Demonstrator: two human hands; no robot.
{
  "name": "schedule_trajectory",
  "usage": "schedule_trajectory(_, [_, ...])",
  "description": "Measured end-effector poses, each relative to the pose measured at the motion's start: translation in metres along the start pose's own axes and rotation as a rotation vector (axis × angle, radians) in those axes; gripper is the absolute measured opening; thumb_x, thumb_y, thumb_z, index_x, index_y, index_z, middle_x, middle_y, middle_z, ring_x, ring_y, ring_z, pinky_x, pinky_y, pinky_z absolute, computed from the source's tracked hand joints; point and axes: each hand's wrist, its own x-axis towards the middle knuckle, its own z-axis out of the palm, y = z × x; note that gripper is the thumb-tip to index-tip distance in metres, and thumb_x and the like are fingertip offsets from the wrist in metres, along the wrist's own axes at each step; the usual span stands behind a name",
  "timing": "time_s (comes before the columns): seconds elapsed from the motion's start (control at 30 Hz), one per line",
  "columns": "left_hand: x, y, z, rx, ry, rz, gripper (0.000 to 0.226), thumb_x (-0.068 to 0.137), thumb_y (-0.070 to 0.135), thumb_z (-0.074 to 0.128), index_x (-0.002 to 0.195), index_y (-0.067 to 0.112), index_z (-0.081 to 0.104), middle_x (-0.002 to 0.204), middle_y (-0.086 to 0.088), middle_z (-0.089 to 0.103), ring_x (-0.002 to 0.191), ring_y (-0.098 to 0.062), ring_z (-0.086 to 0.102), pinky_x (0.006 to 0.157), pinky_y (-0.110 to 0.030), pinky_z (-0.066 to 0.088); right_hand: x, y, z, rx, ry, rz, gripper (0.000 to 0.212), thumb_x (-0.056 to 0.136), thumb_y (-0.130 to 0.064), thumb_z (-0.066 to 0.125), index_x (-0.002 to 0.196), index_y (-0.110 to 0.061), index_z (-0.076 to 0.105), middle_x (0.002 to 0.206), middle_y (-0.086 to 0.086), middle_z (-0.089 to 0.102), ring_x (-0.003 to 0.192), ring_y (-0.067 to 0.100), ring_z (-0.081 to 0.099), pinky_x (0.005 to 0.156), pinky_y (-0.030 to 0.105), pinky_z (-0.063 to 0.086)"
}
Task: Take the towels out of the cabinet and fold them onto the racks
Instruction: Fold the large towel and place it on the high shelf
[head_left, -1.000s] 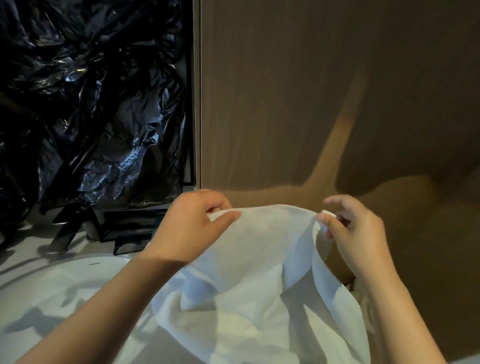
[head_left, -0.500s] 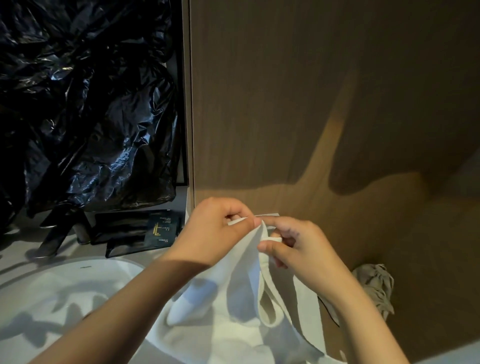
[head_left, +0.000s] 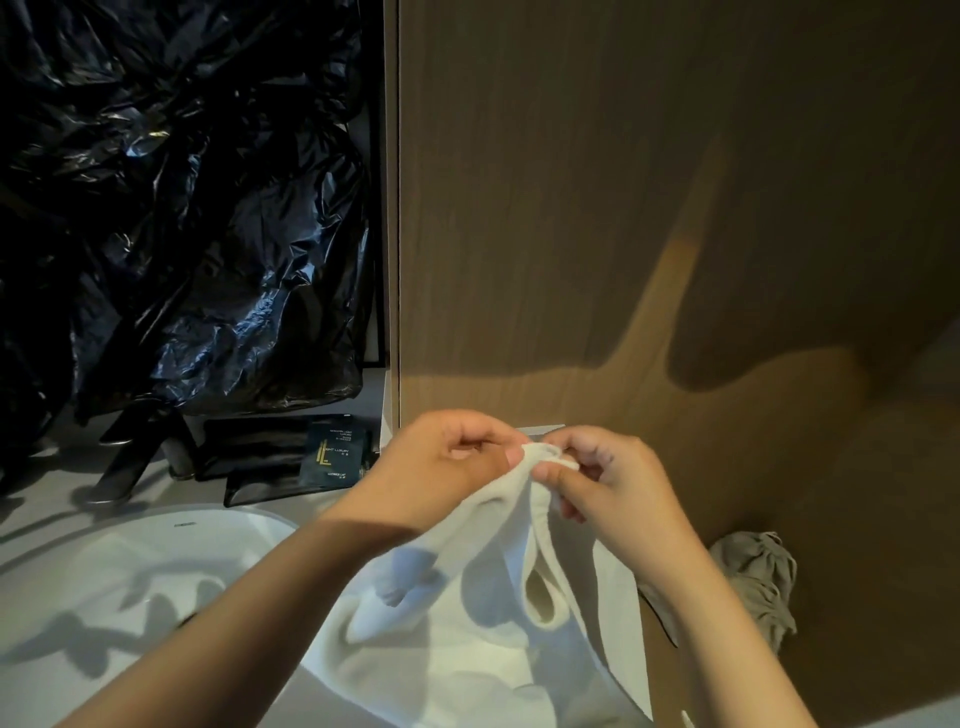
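Observation:
A white towel (head_left: 483, 613) hangs in folds below my two hands, in front of a brown wooden panel (head_left: 623, 208). My left hand (head_left: 441, 467) pinches the towel's top edge between thumb and fingers. Right beside it, my right hand (head_left: 602, 483) pinches the same bunched edge, so both corners meet at the top. The towel's lower part drapes over the rim of a white basin (head_left: 130, 571). No rack is in view.
Crumpled black plastic bags (head_left: 182, 208) fill the upper left. Dark sachets (head_left: 332, 452) and a dark faucet (head_left: 135, 452) lie on the counter behind the basin. A grey cloth (head_left: 758, 577) lies bunched at the lower right.
My hands, a towel's width apart a second ago, have come together, folding the towel's top edge in half. The view has shifted slightly left.

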Motion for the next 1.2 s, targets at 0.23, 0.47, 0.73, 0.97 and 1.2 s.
schedule_trajectory(0.23, [-0.010,-0.014,-0.028,0.219,0.075,-0.038,0.012,0.071,0.022,0.084,0.073,0.017,0.074,0.059,-0.001,0.066,0.052,-0.010,0.054,0.056,-0.022,0.046,0.021,0.022,-0.038,-0.088,0.311,0.092,0.016,0.091,-0.019,0.068,0.086,-0.034,0.068,0.067,-0.010,0.068,0.065,0.008,0.066,0.063,0.026,0.057])
schedule_trajectory(0.47, [0.003,-0.021,-0.026,0.069,0.348,0.002,0.028,0.083,0.023,0.074,0.083,-0.004,0.066,0.067,-0.025,0.057,0.054,-0.015,0.049,0.057,-0.028,0.044,0.014,0.028,-0.047,-0.030,0.277,0.118,0.009,0.091,-0.023,0.068,0.095,-0.030,0.069,0.073,-0.011,0.070,0.071,0.007,0.069,0.058,0.014,0.052])
schedule_trajectory(0.73, [0.014,-0.018,-0.012,-0.048,0.381,-0.007,0.011,0.089,0.018,0.068,0.079,0.013,0.069,0.053,0.002,0.059,0.047,-0.007,0.053,0.049,-0.015,0.045,-0.027,-0.009,-0.075,0.136,0.211,-0.019,0.024,0.078,-0.039,0.070,0.101,-0.032,0.075,0.077,0.001,0.074,0.070,0.011,0.071,0.067,0.017,0.056])
schedule_trajectory(0.97, [0.012,-0.016,0.004,-0.138,0.248,0.004,0.010,0.091,0.012,0.064,0.086,0.013,0.073,0.056,0.000,0.061,0.053,-0.006,0.057,0.062,-0.019,0.052,-0.027,-0.010,-0.016,0.217,0.009,0.055,0.018,0.085,-0.005,0.073,0.083,-0.023,0.075,0.065,0.008,0.069,0.057,0.016,0.064,0.061,0.023,0.053])
schedule_trajectory(1.2, [0.002,-0.024,0.007,-0.155,0.125,-0.012,0.015,0.094,0.012,0.060,0.093,0.005,0.073,0.066,-0.007,0.067,0.061,-0.009,0.062,0.067,-0.022,0.054,-0.026,-0.032,-0.006,0.289,0.088,-0.044,0.010,0.083,-0.013,0.076,0.081,-0.022,0.074,0.065,0.002,0.069,0.057,0.014,0.065,0.055,0.016,0.051])
